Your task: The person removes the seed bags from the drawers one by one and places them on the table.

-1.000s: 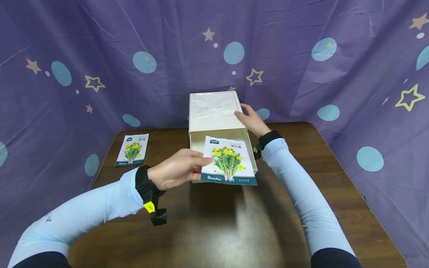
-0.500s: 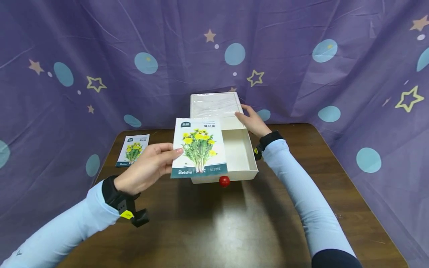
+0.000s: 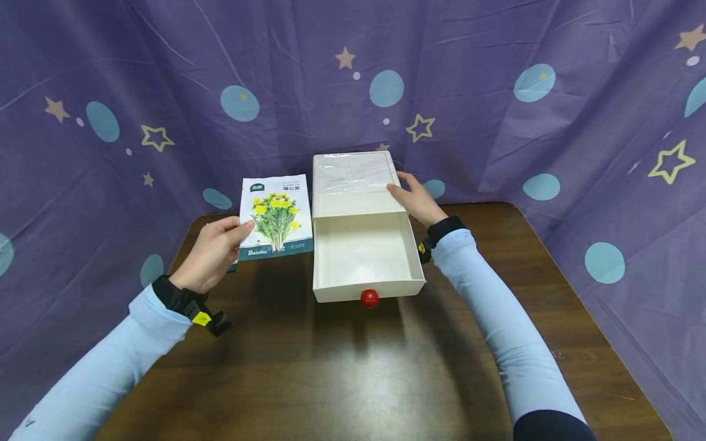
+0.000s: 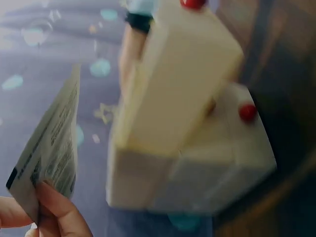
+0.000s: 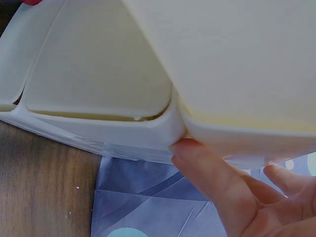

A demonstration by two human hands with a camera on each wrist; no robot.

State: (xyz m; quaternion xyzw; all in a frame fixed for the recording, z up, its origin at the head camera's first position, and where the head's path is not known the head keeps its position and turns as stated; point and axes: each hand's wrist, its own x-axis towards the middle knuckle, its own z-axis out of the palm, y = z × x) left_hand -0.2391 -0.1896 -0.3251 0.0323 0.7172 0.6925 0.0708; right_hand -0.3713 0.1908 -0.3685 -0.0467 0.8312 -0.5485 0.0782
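A person's left hand (image 3: 205,254) is pinching a Beishu packet (image 3: 276,214) printed with yellow flowers between thumb and fingers, holding it raised left of the white cabinet (image 3: 353,205). I am spotting a dark green corner (image 3: 233,267) just below the packet. The drawer (image 3: 337,294), red knob (image 3: 369,298) and all, is jutting from the cabinet's front. The right hand (image 3: 417,200), fingers loosely spread, is resting against the cabinet's right edge.

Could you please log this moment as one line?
left hand: holds packet | right hand: touches cabinet | top drawer: pulled out
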